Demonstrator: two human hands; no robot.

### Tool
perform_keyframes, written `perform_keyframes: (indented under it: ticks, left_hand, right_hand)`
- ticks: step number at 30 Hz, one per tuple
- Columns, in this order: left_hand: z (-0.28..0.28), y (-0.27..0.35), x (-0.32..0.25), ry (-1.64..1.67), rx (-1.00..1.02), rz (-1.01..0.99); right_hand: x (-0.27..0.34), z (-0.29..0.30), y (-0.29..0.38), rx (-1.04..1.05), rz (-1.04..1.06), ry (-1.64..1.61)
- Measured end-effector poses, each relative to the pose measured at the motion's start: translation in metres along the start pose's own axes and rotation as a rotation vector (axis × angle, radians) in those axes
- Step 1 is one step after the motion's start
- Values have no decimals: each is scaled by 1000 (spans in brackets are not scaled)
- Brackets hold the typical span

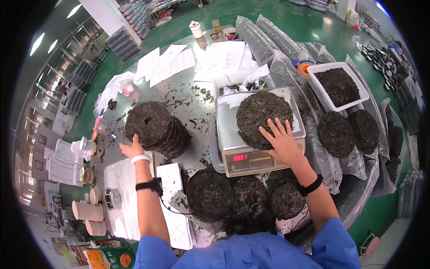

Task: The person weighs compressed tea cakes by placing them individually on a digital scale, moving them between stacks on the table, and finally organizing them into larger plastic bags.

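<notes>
My left hand (133, 149) is by the near left side of a stack of dark round dried-seaweed-like cakes (171, 141), fingers apart. The top cake (147, 119) is blurred; whether my fingertips touch it I cannot tell. My right hand (284, 144) lies with spread fingers over the near right part of another round cake (258, 114). That cake rests on the metal pan of a digital scale (231, 134), whose display (240, 157) shows lit red digits. Several more cakes (210, 193) lie between the scale and my body.
A white tub (362, 99) of dark flakes stands right, beside two cakes (336, 134) on long clear plastic bags (282, 64). Papers (171, 64) and scattered flakes cover parts of the metal table. Behind the scale sits a white bin (218, 84). A tape roll (305, 69) lies near the tub.
</notes>
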State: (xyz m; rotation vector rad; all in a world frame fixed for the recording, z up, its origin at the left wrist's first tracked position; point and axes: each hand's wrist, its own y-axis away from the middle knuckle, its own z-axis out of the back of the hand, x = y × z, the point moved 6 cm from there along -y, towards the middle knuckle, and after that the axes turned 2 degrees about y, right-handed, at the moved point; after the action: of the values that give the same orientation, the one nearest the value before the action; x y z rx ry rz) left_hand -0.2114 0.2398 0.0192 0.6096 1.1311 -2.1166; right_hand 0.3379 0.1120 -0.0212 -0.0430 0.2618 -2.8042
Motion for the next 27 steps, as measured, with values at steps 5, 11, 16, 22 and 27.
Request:
perform_keyframes:
  ticks: [5,11,16,22,27]
  left_hand:
    - [-18,224,-138,886,1179,37]
    - [-47,328,-201,563,1025,-117]
    - [-83,328,-167,860,1154,130]
    - [-37,337,-192,1114,1314,525]
    - [-30,330,-172,1467,1285,911]
  right_hand:
    - [-20,20,10,33,-56,-379]
    - [-26,37,7,-217,-171,-720]
    - [-72,13,14,-373,-640,-638]
    - [-72,-15,35,-761,-748,-1533]
    - [-87,13,63,-700,-741,-1779]
